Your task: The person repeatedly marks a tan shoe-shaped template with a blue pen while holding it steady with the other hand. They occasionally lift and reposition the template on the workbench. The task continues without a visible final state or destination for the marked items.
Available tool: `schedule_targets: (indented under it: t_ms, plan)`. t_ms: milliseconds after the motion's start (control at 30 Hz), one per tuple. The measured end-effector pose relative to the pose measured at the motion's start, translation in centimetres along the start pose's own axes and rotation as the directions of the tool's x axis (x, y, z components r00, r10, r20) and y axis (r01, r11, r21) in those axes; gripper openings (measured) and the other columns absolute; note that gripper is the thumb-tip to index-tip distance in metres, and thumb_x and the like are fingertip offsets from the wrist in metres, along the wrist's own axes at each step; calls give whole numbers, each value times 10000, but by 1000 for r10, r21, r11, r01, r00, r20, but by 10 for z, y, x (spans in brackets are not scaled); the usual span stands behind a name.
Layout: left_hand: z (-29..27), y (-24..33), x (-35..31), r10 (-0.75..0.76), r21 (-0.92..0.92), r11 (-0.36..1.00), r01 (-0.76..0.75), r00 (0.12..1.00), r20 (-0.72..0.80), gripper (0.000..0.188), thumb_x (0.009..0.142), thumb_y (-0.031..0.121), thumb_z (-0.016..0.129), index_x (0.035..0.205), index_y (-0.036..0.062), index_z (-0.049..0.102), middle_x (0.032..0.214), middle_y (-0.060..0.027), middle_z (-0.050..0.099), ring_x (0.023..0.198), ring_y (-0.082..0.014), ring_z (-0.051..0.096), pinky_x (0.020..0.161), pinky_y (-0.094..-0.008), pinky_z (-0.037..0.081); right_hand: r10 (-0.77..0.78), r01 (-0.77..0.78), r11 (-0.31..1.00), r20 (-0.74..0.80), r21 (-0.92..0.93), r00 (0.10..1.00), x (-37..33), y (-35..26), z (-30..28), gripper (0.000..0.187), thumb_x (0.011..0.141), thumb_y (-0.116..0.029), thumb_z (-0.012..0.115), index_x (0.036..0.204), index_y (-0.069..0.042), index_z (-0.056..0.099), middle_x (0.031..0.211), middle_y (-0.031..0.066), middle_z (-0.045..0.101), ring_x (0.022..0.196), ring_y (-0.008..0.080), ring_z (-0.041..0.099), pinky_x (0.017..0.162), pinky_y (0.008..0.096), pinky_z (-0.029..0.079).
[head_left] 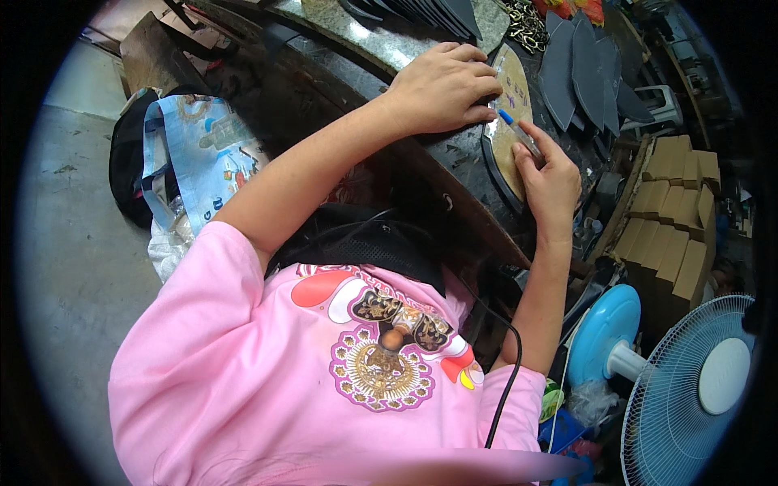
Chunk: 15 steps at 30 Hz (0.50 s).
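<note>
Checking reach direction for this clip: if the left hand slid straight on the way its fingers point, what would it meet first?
The left hand lies flat on the tan leaf-shaped piece, fingers pointing right. Straight on, it would likely meet the dark grey leaf-shaped pieces first, though depth is unclear.

One view only, worn up on the person's head and looking steeply down over the pink printed shirt (324,381) to the dark glossy stone worktop (421,154). It sits close, forearms filling the middle. The fisheye bends the edges, catching grey concrete floor (73,243) left, a pale blue standing fan (689,389) lower right.
</note>
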<state>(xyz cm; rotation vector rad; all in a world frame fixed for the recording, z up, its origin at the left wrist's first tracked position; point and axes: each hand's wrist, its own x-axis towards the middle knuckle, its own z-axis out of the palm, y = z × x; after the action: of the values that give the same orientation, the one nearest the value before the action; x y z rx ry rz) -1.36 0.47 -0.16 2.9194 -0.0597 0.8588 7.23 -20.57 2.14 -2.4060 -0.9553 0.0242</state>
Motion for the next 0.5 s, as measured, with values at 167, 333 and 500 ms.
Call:
schedule_targets:
  t_ms: [167, 333, 500]
  plan:
    - [0, 0, -1, -9, 5, 1000, 9, 1000, 13, 404, 874, 450, 711, 1174, 180, 707, 1299, -10, 660, 1314, -243, 526, 1117, -425, 400, -28, 28, 1000, -23, -8, 999, 0, 1, 1, 327, 864, -287, 733, 1186, -230, 740, 913, 69, 738, 722, 225, 698, 696, 364, 536]
    - [-2, 1, -1, -2, 15, 1000, 2, 1000, 17, 415, 872, 468, 707, 1173, 182, 709, 1295, -14, 663, 1319, -246, 524, 1112, -429, 402, 12, -12, 1000, -1, -23, 1000, -1, -1, -1, 341, 851, -287, 743, 1185, -220, 742, 857, 75, 723, 692, 221, 683, 686, 363, 529]
    - [-4, -1, -1, 18, -5, 1000, -18, 1000, 24, 406, 866, 464, 711, 1153, 177, 714, 1280, -16, 669, 1311, -253, 529, 1091, -435, 416, 35, -35, 999, 20, 20, 999, -2, -2, -3, 354, 835, -273, 755, 1183, -212, 745, 795, 74, 691, 654, 213, 655, 671, 357, 518]
